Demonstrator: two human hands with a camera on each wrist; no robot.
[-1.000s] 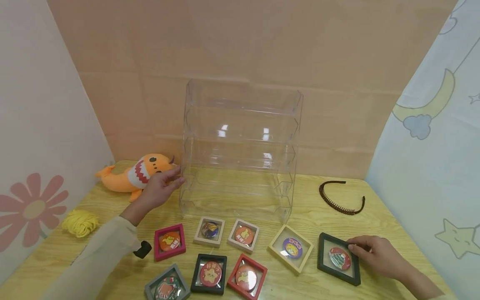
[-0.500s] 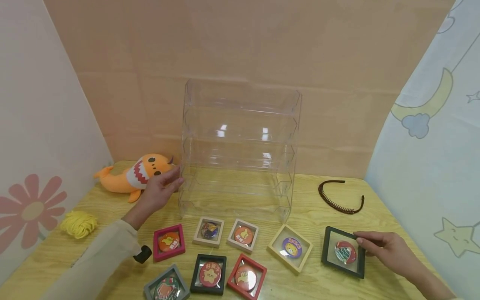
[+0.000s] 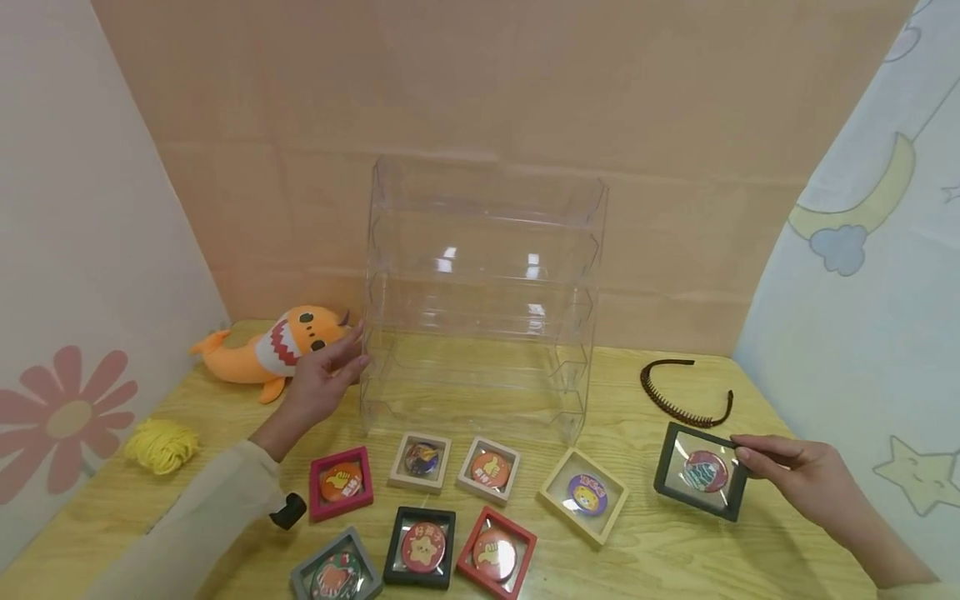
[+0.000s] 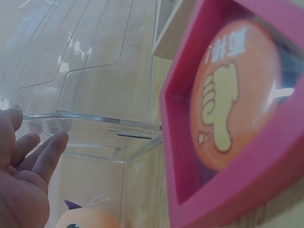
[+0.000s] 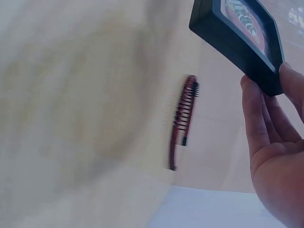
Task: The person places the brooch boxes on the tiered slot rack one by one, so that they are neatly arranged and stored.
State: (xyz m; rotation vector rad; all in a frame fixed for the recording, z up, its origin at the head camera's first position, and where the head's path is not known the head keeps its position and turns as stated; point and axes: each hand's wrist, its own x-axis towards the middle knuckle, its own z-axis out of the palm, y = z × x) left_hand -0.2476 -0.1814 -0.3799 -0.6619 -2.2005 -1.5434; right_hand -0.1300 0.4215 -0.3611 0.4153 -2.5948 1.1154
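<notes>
My right hand (image 3: 806,479) pinches a dark floating display frame (image 3: 702,472) by its right-hand corner, thumb on one face and fingers behind. A round red and green pin badge shows inside it. The frame hangs tilted above the table, its dark side wall near the camera in the right wrist view. At the rack's left side, my left hand (image 3: 321,385) touches the clear acrylic tiered display rack (image 3: 480,379) with nearly straight fingers (image 4: 53,154). The magenta badge frame (image 3: 341,483) looms large in the left wrist view.
Several more badge frames lie in front of the rack, among them a yellow one (image 3: 584,497) and a red one (image 3: 496,553). An orange plush shark (image 3: 292,346) and yellow yarn (image 3: 162,446) sit at left. A brown headband (image 3: 686,414) lies at right.
My right hand has lifted the dark badge frame off the table and moved it slightly right, tilting it up. The left hand stays at the rack's side.
</notes>
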